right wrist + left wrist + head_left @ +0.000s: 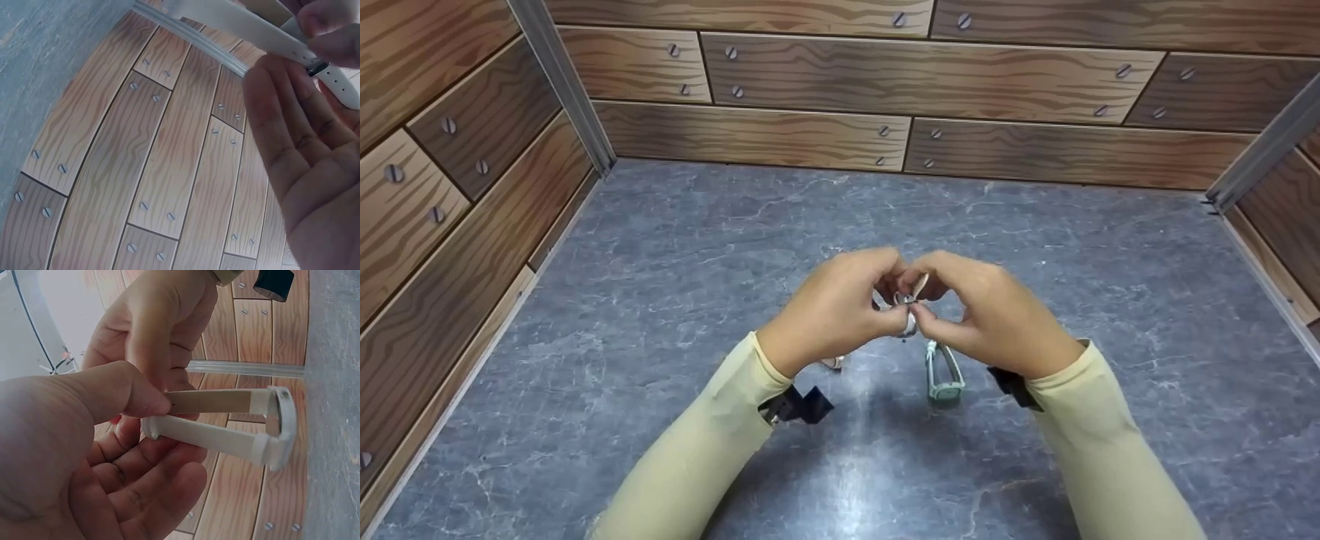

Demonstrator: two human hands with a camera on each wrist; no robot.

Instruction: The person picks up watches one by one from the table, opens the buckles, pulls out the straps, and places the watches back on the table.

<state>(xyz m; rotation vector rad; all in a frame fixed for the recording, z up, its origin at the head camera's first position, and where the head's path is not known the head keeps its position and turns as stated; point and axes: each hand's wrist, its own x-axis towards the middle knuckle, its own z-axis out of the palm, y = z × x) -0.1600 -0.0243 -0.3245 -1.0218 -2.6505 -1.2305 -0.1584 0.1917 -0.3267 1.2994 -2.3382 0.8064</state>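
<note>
A white wristwatch [216, 439] hangs between my two hands, its strap bent into a loop and its case lowest, above the table. My left hand [840, 304] pinches the strap near the buckle end between thumb and fingers. My right hand [994, 307] faces it and pinches the strap's other end; in the right wrist view the strap [247, 31] shows holes and a dark buckle pin beside the fingertips. Fingers cover much of the buckle. On the table below stands a green wristwatch [945, 386], its strap forming a loop.
Behind my left wrist lies another small watch-like item [834, 363], mostly hidden. The grey marbled table [720, 240] is bordered by wood-patterned walls [810, 71] at the back and both sides.
</note>
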